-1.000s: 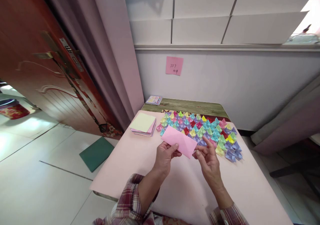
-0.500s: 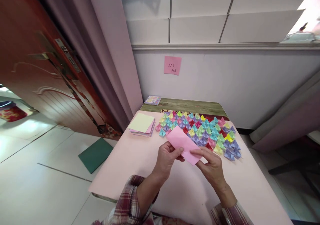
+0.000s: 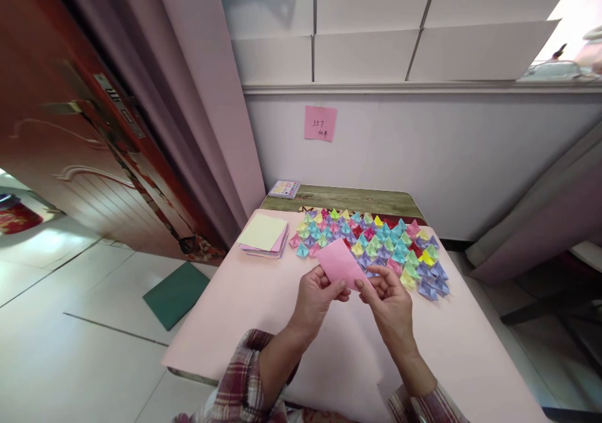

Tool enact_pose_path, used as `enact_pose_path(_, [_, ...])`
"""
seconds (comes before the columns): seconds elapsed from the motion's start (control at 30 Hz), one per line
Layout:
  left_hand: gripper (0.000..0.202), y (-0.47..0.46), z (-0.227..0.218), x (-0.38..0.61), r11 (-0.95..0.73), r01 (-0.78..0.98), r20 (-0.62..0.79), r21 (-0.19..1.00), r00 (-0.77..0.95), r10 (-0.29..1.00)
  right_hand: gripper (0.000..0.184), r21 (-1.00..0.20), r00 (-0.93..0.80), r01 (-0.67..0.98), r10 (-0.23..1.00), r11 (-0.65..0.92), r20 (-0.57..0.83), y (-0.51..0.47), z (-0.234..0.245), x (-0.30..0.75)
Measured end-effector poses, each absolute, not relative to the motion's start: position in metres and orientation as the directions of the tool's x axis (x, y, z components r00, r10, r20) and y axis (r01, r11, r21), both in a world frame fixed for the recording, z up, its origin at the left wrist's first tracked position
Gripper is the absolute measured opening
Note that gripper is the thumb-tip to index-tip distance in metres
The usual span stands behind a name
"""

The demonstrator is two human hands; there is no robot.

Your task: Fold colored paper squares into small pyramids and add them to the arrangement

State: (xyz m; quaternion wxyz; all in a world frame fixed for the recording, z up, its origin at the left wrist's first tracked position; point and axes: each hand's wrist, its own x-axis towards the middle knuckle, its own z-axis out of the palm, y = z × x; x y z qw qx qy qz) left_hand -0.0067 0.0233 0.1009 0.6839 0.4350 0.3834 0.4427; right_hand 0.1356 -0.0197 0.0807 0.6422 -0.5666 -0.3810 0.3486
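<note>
A folded pink paper sheet [image 3: 338, 262] is held above the pink table [image 3: 263, 297] by both hands. My left hand [image 3: 316, 299] pinches its near left edge, thumb on top. My right hand [image 3: 388, 302] grips its right end, fingers curled over the paper. Just beyond the sheet lies a patch of several small folded paper pieces [image 3: 376, 242] in blue, green, purple, red and yellow, laid side by side on the tabletop.
A stack of square paper sheets [image 3: 263, 235], yellow on top, lies at the table's far left. A small colourful packet [image 3: 284, 189] sits on the wooden surface behind. A pink note [image 3: 320, 123] hangs on the wall. A green pad [image 3: 176, 292] lies on the floor by the door.
The pink sheet has turned and drawn in towards me. My right hand, loose beside it a second ago, has closed on its right end. Both hands sit closer together.
</note>
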Motion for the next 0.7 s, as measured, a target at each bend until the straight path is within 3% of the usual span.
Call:
enact_pose_path(0.07, [0.037, 0.025, 0.100, -0.009, 0.220, -0.233, -0.133, 0.947, 0.340, 0.931, 0.049, -0.997, 0.384, -0.052, 0.923, 0.061, 0.036, -0.020, 0.083, 0.139])
enact_pose_path(0.23, [0.027, 0.028, 0.098, -0.012, 0.175, -0.135, -0.105, 0.975, 0.413, 0.905, 0.039, -0.985, 0.159, -0.160, 0.984, -0.060, -0.086, -0.019, 0.084, 0.141])
enact_pose_path(0.37, [0.031, 0.025, 0.098, -0.008, 0.240, -0.238, -0.146, 0.941, 0.354, 0.924, 0.039, -0.983, 0.179, -0.180, 0.981, -0.047, -0.080, -0.020, 0.079, 0.131])
enact_pose_path(0.47, [0.036, 0.025, 0.098, -0.008, 0.299, -0.265, -0.202, 0.916, 0.340, 0.918, 0.041, -0.996, 0.262, -0.086, 0.965, 0.018, -0.005, -0.020, 0.075, 0.130])
enact_pose_path(0.6, [0.034, 0.026, 0.095, -0.013, 0.268, -0.202, -0.179, 0.942, 0.372, 0.911, 0.060, -0.986, 0.439, 0.057, 0.883, 0.159, 0.168, -0.016, 0.075, 0.141])
enact_pose_path(0.7, [0.031, 0.026, 0.094, -0.017, 0.275, -0.160, -0.177, 0.948, 0.453, 0.874, 0.068, -0.984, 0.369, 0.001, 0.915, 0.175, 0.164, -0.015, 0.081, 0.151])
